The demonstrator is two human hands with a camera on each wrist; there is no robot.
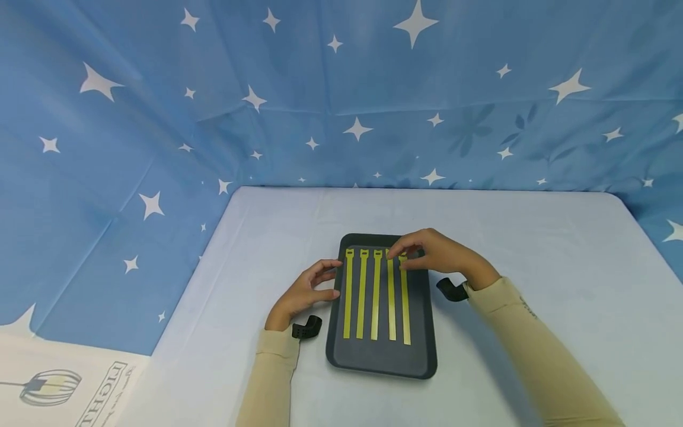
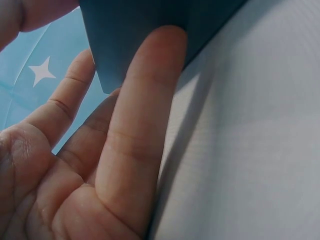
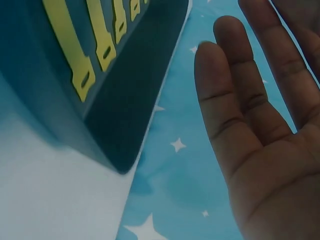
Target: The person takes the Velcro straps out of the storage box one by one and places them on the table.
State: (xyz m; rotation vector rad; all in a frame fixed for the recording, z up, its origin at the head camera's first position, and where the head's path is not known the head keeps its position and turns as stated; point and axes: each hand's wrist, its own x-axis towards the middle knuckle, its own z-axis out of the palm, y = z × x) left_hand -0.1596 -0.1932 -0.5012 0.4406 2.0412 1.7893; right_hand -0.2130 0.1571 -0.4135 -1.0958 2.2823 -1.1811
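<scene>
Several yellow-green cable ties (image 1: pixel 376 296) with slotted heads lie side by side, lengthwise, in a dark grey rectangular tray (image 1: pixel 381 369). My left hand (image 1: pixel 304 293) is at the tray's left edge, fingers loosely spread. In the left wrist view, one straight finger of that hand (image 2: pixel 135 140) rests against the tray's outer wall (image 2: pixel 117 45). Over the tray's upper right part hovers my right hand (image 1: pixel 440 255), partly covering the heads of the two rightmost ties. In the right wrist view its fingers (image 3: pixel 215 90) are extended, holding nothing, apart from the tie heads (image 3: pixel 82 82).
A white cloth-covered table (image 1: pixel 507 237) carries the tray. Behind it hangs a blue curtain (image 1: pixel 320 89) with white stars. A printed cloth (image 1: pixel 58 379) with a lamp drawing shows at lower left. Black wrist mounts (image 1: pixel 306 327) sit on both wrists.
</scene>
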